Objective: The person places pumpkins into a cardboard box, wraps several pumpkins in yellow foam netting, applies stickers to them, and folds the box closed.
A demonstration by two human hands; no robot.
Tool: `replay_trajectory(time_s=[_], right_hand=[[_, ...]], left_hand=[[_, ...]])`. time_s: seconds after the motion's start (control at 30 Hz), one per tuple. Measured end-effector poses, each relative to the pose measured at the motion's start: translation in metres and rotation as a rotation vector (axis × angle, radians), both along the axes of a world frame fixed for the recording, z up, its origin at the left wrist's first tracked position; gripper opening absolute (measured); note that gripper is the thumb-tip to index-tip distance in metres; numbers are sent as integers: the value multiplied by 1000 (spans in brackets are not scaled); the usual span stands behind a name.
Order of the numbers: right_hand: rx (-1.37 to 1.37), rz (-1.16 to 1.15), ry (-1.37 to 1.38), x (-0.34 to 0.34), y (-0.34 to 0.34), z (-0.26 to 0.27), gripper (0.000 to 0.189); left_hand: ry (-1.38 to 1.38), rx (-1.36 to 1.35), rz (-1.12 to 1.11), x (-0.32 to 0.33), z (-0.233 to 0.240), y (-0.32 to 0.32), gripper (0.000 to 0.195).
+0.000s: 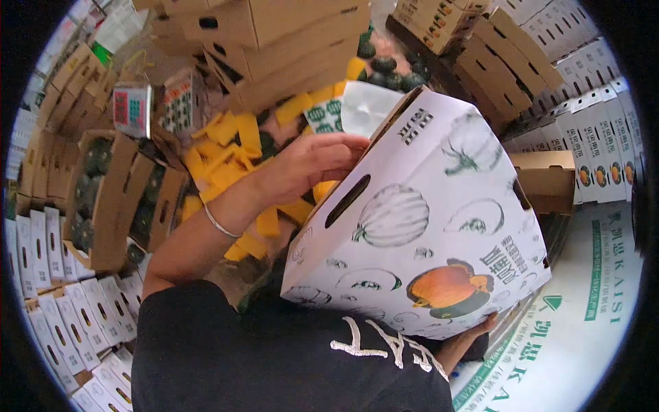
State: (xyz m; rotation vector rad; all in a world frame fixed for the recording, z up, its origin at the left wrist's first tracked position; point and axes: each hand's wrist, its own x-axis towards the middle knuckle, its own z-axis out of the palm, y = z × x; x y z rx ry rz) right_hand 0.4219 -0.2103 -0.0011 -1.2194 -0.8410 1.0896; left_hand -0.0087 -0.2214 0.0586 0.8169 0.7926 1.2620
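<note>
A white cardboard carton [391,232] printed with pumpkins is tilted in front of my black shirt. At its upper left edge, my left hand [332,157] has its fingers bent over the rim, the fingertips partly hidden; a thin bracelet is on that wrist. My right hand [484,327] supports the carton from its lower right edge, mostly hidden beneath it. Dark oval hand holes show in the carton's sides. Past my left hand lie many yellow pieces [226,170] of sheet material and a white sheet [368,105]. Dark green squashes [383,64] lie beyond the carton.
Brown cartons [293,46] are stacked ahead, and open cartons of green squashes [90,195] stand at left. A digital scale display [132,110] is near them. White cartons [67,329] line the lower left; more [592,154] stand at right, above a printed white surface [566,319].
</note>
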Motion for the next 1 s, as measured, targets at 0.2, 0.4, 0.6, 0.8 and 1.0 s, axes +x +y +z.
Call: replay_trajectory(time_s=[0.2,0.4,0.6,0.8,1.0], right_hand=[[-5,-99,-64,-9,-11,19,58],[-18,-188,-115,-22,-24,36,60],[-73,-148,-3,-7,-45,9,65],[-89,-9,49,11,-57,3,76],[-4,126,13,56,-30,2,72]], left_hand=[[128,-82,-40,5,-22,0,50],[182,-61,-230,6,-22,-15,62],[48,-38,-200,-7,-23,-24,91],[217,-155,-245,-21,-9,-49,103],[-15,-165,-203,-19,-44,-75,77]])
